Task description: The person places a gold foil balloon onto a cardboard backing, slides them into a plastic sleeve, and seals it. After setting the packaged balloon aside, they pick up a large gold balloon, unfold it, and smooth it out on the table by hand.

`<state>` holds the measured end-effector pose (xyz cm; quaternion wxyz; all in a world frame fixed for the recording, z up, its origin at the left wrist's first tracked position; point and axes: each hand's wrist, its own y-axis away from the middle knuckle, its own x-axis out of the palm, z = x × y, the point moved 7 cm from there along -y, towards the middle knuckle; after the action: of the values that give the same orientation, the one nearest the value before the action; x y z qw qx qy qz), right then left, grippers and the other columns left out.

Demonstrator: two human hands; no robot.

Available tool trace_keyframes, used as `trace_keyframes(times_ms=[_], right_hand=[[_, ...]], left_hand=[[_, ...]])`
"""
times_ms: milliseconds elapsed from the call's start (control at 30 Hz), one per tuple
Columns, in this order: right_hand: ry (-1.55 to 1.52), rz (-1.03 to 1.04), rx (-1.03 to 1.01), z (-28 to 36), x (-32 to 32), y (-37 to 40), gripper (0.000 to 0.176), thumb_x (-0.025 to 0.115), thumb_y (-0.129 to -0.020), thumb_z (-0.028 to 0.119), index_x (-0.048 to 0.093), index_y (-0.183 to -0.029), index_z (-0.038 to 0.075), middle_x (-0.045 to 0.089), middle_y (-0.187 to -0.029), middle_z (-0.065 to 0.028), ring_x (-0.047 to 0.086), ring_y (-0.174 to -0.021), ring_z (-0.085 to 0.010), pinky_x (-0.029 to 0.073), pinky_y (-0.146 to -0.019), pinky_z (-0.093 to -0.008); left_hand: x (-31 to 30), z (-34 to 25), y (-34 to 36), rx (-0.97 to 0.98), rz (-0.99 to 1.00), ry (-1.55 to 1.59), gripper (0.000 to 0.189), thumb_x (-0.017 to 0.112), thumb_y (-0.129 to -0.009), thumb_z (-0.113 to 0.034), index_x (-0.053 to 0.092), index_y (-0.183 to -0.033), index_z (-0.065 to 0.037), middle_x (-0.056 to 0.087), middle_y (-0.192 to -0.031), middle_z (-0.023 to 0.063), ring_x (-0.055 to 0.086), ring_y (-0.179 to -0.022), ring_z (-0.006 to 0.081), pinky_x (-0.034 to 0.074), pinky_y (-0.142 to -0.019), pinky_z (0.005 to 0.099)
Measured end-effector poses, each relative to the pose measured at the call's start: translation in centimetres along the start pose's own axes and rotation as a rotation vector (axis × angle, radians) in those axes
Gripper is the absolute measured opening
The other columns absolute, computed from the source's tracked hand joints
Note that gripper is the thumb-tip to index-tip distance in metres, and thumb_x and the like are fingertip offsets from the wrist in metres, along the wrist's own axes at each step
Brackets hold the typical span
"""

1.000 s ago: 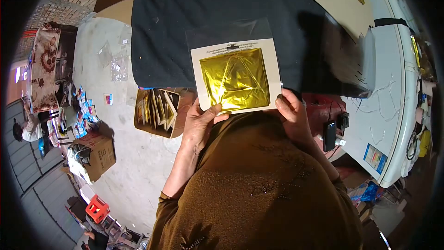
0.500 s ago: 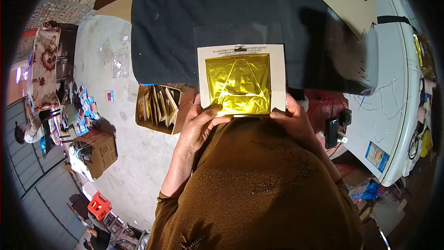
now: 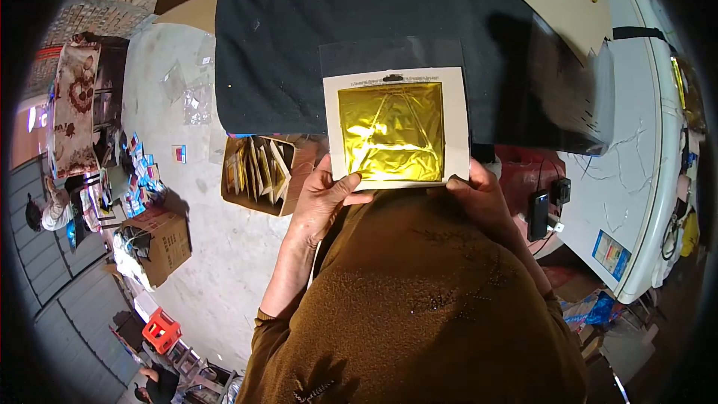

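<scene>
1. The left hand (image 3: 323, 198) grasps the lower left corner of the foil packet (image 3: 395, 129), with its thumb on the front. The right hand (image 3: 479, 193) pinches the lower right corner in the same way.
2. The foil packet is a gold square on a white card inside a clear sleeve. It is held face up over the near edge of the bench (image 3: 299, 45), about the middle of this edge. I cannot tell if it touches the black cloth on the bench.
3. The open flap of the sleeve reaches past the top of the card, over the cloth.
4. In my judgement, the step in hand is settling the card straight in its sleeve.
5. A next move would call for a light grip at the corners, so that the foil does not crease, and for the flap to be free.
6. A cardboard box (image 3: 258, 173) of similar packets stands on the floor below the bench's near left corner.
</scene>
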<state>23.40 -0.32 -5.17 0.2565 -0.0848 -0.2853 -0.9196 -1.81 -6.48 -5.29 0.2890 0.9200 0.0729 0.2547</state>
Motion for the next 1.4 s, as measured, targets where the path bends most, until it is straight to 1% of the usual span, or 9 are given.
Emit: trace_keyframes(times_ms=[133,333,533,767,833,933,1067,1233,1400], right_hand=[[-0.053,-0.034,-0.002,-0.9,-0.2,-0.4,0.036,0.06,-0.102,0.014,0.057,-0.134,-0.003,0.07,-0.118,-0.0103,0.07,-0.101,-0.0169,0.058,-0.087,-0.0322],[-0.048,-0.165,0.003,0.3,-0.3,-0.5,0.021,0.063,-0.102,0.021,0.064,-0.104,0.001,0.071,-0.091,-0.0111,0.069,-0.069,-0.0163,0.057,-0.069,-0.0295],[0.025,-0.22,-0.02,-0.3,-1.2,-1.0,0.031,0.066,-0.101,0.025,0.062,-0.119,0.001,0.066,-0.097,-0.0033,0.065,-0.082,-0.0114,0.055,-0.075,-0.0266],[-0.025,-0.104,-0.072,0.3,-0.3,-0.5,0.036,0.059,-0.103,0.014,0.055,-0.136,-0.001,0.068,-0.113,-0.0061,0.066,-0.096,-0.0133,0.058,-0.083,-0.0318],[-0.065,-0.064,-0.044,0.4,0.2,-0.5,0.037,0.057,-0.104,0.012,0.054,-0.138,0.0,0.069,-0.115,-0.0065,0.066,-0.097,-0.0137,0.058,-0.085,-0.0319],[-0.09,-0.084,-0.009,0.2,0.1,-0.5,0.036,0.056,-0.104,0.011,0.054,-0.138,0.0,0.069,-0.118,-0.0074,0.067,-0.1,-0.0143,0.058,-0.088,-0.032],[0.005,-0.098,-0.035,0.3,-0.2,-0.5,0.036,0.056,-0.103,0.009,0.054,-0.138,0.0,0.069,-0.12,-0.0083,0.067,-0.103,-0.0152,0.057,-0.091,-0.0321],[-0.068,0.0,-0.094,2.1,0.6,0.4,0.041,0.064,-0.101,0.017,0.055,-0.137,-0.001,0.068,-0.119,-0.0099,0.066,-0.106,-0.0147,0.055,-0.092,-0.0322],[-0.064,-0.176,0.014,0.8,0.0,-0.5,0.027,0.057,-0.103,0.011,0.059,-0.128,-0.002,0.071,-0.111,-0.011,0.071,-0.093,-0.019,0.058,-0.083,-0.0333]], left_hand=[[0.6,-0.9,0.0,0.02,-0.012,-0.052,0.042,0.058,-0.103,-0.002,0.047,-0.143,0.0,0.066,-0.13,0.0111,0.068,-0.113,0.021,0.066,-0.083,0.0334],[0.6,-1.1,-0.5,0.012,0.008,-0.004,0.043,0.059,-0.105,-0.018,0.045,-0.142,0.0,0.065,-0.124,0.0199,0.075,-0.094,0.0308,0.065,-0.068,0.0322],[0.1,-0.5,-1.7,0.011,-0.026,0.036,0.033,0.057,-0.107,-0.019,0.052,-0.132,0.0,0.069,-0.116,0.0181,0.076,-0.087,0.0279,0.065,-0.065,0.0313],[0.2,-0.4,-0.7,-0.048,0.022,-0.053,0.032,0.058,-0.106,-0.024,0.054,-0.128,0.0,0.071,-0.114,0.0174,0.077,-0.08,0.028,0.065,-0.065,0.0319],[0.1,-0.7,-0.6,-0.037,0.066,-0.04,0.04,0.057,-0.107,-0.025,0.05,-0.137,0.0,0.068,-0.125,0.0158,0.075,-0.096,0.0273,0.066,-0.072,0.0339],[0.1,-1.1,-0.6,0.03,0.06,-0.024,0.049,0.057,-0.106,-0.02,0.041,-0.149,-0.001,0.062,-0.136,0.0148,0.067,-0.116,0.0248,0.065,-0.084,0.0382],[0.3,-0.5,-1.0,-0.025,0.087,-0.078,0.054,0.06,-0.103,-0.01,0.039,-0.152,-0.002,0.062,-0.136,0.0141,0.067,-0.117,0.0246,0.063,-0.092,0.0392],[0.3,-0.2,-1.0,-0.004,0.037,-0.024,0.054,0.062,-0.103,-0.011,0.04,-0.151,-0.001,0.063,-0.135,0.0149,0.068,-0.115,0.0244,0.064,-0.09,0.0376],[0.6,0.2,-1.0,-0.033,0.064,-0.111,0.054,0.065,-0.101,-0.016,0.044,-0.149,-0.001,0.067,-0.129,0.0154,0.07,-0.11,0.0251,0.065,-0.085,0.0367]])
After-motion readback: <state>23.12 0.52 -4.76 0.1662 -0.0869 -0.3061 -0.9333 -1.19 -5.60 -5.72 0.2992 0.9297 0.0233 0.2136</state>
